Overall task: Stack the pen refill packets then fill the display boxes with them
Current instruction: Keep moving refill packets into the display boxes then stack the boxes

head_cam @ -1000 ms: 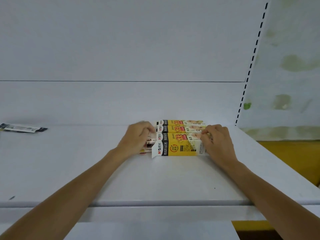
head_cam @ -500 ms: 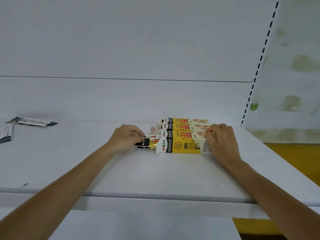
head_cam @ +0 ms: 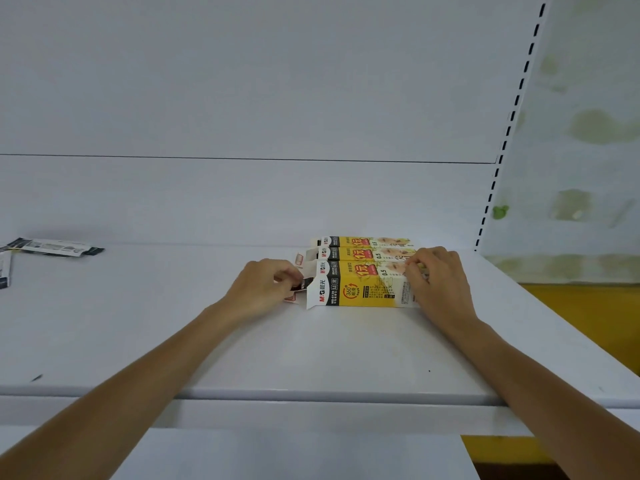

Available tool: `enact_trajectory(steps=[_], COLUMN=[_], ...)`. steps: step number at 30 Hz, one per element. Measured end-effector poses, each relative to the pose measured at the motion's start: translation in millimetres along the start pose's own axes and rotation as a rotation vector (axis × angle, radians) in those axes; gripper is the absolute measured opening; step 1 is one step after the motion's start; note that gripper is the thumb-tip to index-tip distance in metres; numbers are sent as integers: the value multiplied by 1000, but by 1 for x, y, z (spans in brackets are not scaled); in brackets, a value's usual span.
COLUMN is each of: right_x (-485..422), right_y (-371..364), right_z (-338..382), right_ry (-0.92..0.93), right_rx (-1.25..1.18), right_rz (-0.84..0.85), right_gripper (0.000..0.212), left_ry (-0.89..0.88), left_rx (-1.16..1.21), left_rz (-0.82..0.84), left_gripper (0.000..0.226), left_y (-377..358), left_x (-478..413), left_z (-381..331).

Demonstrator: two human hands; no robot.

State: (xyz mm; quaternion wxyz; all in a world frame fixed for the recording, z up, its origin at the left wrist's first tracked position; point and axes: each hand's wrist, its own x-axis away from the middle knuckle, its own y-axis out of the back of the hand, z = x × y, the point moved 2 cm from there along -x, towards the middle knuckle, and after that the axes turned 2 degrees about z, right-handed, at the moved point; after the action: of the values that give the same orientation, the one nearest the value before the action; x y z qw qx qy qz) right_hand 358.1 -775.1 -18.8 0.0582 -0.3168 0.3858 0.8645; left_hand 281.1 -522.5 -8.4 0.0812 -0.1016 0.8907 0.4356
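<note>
Three yellow, black and white display boxes lie side by side on the white shelf point(head_cam: 311, 355); the nearest box point(head_cam: 363, 287) has its open flaps at the left end. My left hand point(head_cam: 263, 289) pinches the dark end of the refill packets point(head_cam: 300, 285) sticking out of that open end. My right hand point(head_cam: 440, 282) grips the right end of the nearest box, fingers curled over its top. The middle box point(head_cam: 360, 253) and the far box point(head_cam: 360, 241) lie behind it.
More refill packets point(head_cam: 52, 247) lie loose at the far left of the shelf, with another packet point(head_cam: 4, 270) at the left edge. A slotted upright point(head_cam: 509, 133) marks the shelf's right end. The shelf's front edge runs below my forearms.
My left hand has drawn back a little to the left from the box's open end, with the dark packet ends now showing at its fingertips. The right hand has stayed on the box.
</note>
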Motion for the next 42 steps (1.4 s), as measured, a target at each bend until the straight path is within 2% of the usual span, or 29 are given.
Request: enact_trajectory(steps=[3, 6, 8, 12, 15, 18, 22, 24, 27, 31, 34, 39, 42], right_x=[1, 1, 1, 2, 3, 2, 2, 1, -6, -21, -17, 3, 11], right_y=[0, 0, 0, 0, 1, 3, 6, 9, 12, 2, -30, -90, -113], right_z=[1, 1, 1, 1, 3, 3, 3, 5, 25, 92, 150, 246, 310], right_ry=[4, 11, 17, 10, -12, -42, -80, -73, 5, 175, 350, 555, 673], right_rx=[-6, -11, -1, 14, 28, 114, 224, 317, 358, 99, -27, -144, -215], right_rz=[-7, -12, -12, -10, -8, 4, -12, -17, 17, 128, 214, 368, 406], right_gripper=[16, 16, 17, 19, 21, 25, 27, 25, 24, 32, 40, 50, 54], left_ry=[-28, -16, -27, -124, -138, -150, -120, -87, -43, 80, 202, 443, 511], left_rx=[129, 215, 121, -44, -48, -88, -249, -263, -261, -289, -305, -407, -439], left_rz=[153, 96, 75, 207, 142, 25, -3, -46, -98, -256, -394, -478, -609], left_gripper=[44, 43, 39, 40, 41, 24, 10, 16, 16, 16, 18, 24, 25], left_y=[-5, -4, -1, -7, -11, -7, 1, 8, 21, 53, 78, 143, 187], left_x=[4, 4, 4, 5, 6, 6, 12, 19, 32, 56, 89, 159, 208], left_z=[-3, 1, 2, -3, -7, 0, 13, 13, 15, 32, 55, 92, 105])
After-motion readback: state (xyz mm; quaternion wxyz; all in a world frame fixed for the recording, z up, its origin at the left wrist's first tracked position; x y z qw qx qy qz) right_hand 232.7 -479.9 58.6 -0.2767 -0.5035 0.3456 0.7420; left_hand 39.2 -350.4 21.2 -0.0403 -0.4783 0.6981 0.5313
